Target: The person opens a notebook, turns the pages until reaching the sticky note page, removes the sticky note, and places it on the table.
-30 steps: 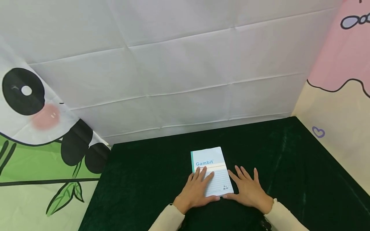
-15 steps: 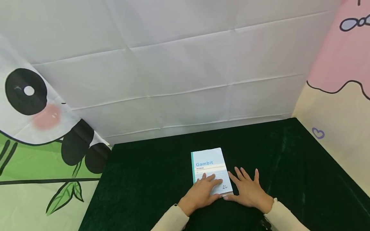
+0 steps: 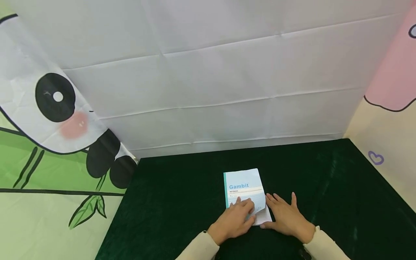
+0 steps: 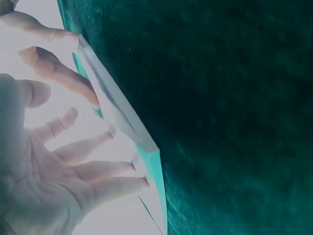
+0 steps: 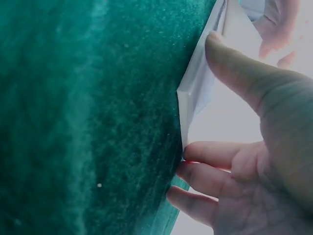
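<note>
A notebook with a pale blue cover marked "Gambit" and a teal spine lies on dark green cloth. My left hand is over its lower part, with thumb and index finger pinching the bottom edge of the cover. The cover's lower right corner is curled up, baring white pages. In the left wrist view, the other fingers of this hand rest against the notebook near the spine. My right hand has its fingers spread along the right edge, and its thumb touches the page block near the lower right corner.
Dark green cloth covers the table. Behind it hangs a creased white sheet. A panda print hangs at the left, and a pink and cream print at the right.
My left hand has slid down and right across the cover, and the lower right corner has curled up. The right hand stays beside the notebook. The head view has turned slightly left.
</note>
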A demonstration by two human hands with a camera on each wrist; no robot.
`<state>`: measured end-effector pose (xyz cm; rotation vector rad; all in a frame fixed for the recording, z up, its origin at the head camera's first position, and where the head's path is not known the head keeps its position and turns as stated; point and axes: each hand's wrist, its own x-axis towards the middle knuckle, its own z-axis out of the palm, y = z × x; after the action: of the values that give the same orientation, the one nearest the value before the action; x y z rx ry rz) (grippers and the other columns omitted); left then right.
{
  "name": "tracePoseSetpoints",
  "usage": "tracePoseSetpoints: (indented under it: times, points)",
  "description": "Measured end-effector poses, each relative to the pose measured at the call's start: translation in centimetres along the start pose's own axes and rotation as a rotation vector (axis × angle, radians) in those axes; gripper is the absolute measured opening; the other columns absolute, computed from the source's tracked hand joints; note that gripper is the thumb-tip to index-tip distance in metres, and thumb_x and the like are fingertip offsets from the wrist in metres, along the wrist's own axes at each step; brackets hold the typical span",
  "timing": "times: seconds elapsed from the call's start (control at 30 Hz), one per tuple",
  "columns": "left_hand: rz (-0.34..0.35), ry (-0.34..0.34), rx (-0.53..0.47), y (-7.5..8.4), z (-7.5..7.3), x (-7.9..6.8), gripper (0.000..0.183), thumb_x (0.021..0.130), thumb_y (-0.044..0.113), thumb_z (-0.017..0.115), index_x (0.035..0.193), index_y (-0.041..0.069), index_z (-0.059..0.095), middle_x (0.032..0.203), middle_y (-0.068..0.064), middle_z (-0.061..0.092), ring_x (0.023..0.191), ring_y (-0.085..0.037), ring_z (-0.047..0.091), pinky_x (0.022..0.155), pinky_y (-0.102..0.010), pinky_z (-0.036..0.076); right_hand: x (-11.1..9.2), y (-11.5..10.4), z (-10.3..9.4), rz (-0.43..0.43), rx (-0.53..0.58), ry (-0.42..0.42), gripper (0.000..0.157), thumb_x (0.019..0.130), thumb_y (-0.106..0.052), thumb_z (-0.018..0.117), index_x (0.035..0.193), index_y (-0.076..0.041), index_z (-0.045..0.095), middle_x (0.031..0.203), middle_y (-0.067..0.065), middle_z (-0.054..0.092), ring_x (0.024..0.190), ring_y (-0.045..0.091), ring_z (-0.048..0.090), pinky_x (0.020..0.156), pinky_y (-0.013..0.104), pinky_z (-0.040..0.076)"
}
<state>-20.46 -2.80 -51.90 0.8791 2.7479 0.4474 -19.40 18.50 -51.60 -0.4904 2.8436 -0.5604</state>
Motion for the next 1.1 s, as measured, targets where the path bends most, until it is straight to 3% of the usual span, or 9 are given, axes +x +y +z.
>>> tracePoseSetpoints:
  times: [0.1,0.23,0.33,0.47,0.6,0.73,0.9,0.97,1.1]
  points:
    - [0.033,0.011,-0.027,-0.2,-0.2,0.1,0.015,0.107,0.039,0.043,0.100,0.030,0.054,0.105,0.014,0.062,0.116,-0.010,0.064,0.115,-0.052,0.043,0.1,0.1,0.0,0.000,-0.015,-0.001,0.093,0.075,-0.060,0.079,0.143,-0.003,0.054,0.151,0.021,0.051,0.142,0.048,0.044,0.109,0.085,0.003]
    - [0.046,0.025,-0.075,-0.4,-0.6,0.2,0.019,0.108,0.037,0.042,0.100,0.028,0.056,0.088,0.016,0.055,0.081,0.003,0.054,0.118,-0.043,0.042,0.1,0.0,0.0,0.011,-0.023,-0.006,0.092,0.076,-0.060,0.078,0.142,-0.002,0.054,0.151,0.021,0.052,0.141,0.048,0.044,0.110,0.084,0.004]
    - [0.021,0.034,-0.098,-0.6,-0.7,0.1,0.022,0.108,0.039,0.040,0.102,0.027,0.057,0.084,0.014,0.053,0.071,0.004,0.049,0.095,-0.028,0.054,0.1,-0.1,0.0,0.016,-0.023,-0.002,0.091,0.076,-0.060,0.078,0.142,-0.001,0.054,0.151,0.021,0.052,0.142,0.048,0.044,0.110,0.084,0.004]
    - [-0.030,0.036,-0.144,-0.8,-0.8,0.1,0.026,0.109,0.041,0.038,0.112,0.023,0.057,0.086,0.010,0.057,0.066,0.002,0.049,0.062,-0.017,0.044,0.1,-0.2,0.1,0.021,-0.030,-0.002,0.091,0.076,-0.059,0.078,0.142,-0.001,0.054,0.151,0.021,0.051,0.142,0.048,0.043,0.110,0.084,0.005]
    - [-0.062,0.048,-0.194,-0.9,-1.2,0.0,0.027,0.109,0.035,0.040,0.124,0.017,0.054,0.099,0.002,0.066,0.068,0.001,0.053,0.060,-0.015,0.044,0.2,-0.4,0.1,0.039,-0.028,-0.007,0.090,0.077,-0.060,0.077,0.142,-0.001,0.055,0.151,0.022,0.051,0.142,0.049,0.043,0.108,0.086,0.006]
    - [-0.058,0.088,-0.220,-0.8,-1.5,-0.2,0.025,0.108,0.031,0.042,0.124,0.015,0.053,0.102,-0.003,0.069,0.065,0.001,0.054,0.057,-0.015,0.045,0.4,-0.5,0.0,0.046,-0.018,-0.011,0.090,0.078,-0.060,0.077,0.141,0.000,0.055,0.150,0.024,0.052,0.141,0.050,0.044,0.107,0.087,0.008]
    - [-0.056,0.146,-0.272,-0.6,-1.8,-0.7,0.024,0.109,0.035,0.040,0.116,0.017,0.054,0.086,0.001,0.063,0.057,0.000,0.050,0.052,-0.016,0.043,0.5,-0.6,-0.1,0.061,0.002,-0.026,0.090,0.078,-0.059,0.077,0.142,0.000,0.054,0.151,0.024,0.050,0.141,0.051,0.043,0.105,0.088,0.008]
    - [-0.076,0.177,-0.292,-0.5,-1.9,-1.0,0.025,0.109,0.036,0.040,0.117,0.018,0.054,0.091,0.000,0.066,0.065,-0.001,0.059,0.058,-0.017,0.049,0.6,-0.6,-0.1,0.066,0.009,-0.031,0.090,0.078,-0.060,0.077,0.142,-0.001,0.054,0.151,0.024,0.050,0.142,0.051,0.042,0.104,0.088,0.008]
    - [-0.114,0.250,-0.342,-0.4,-2.4,-1.7,0.027,0.109,0.036,0.038,0.120,0.017,0.055,0.126,-0.010,0.070,0.104,-0.018,0.074,0.081,-0.030,0.062,0.6,-0.6,-0.2,0.076,0.017,-0.037,0.090,0.078,-0.060,0.077,0.143,-0.002,0.054,0.151,0.024,0.050,0.142,0.050,0.042,0.103,0.089,0.009]
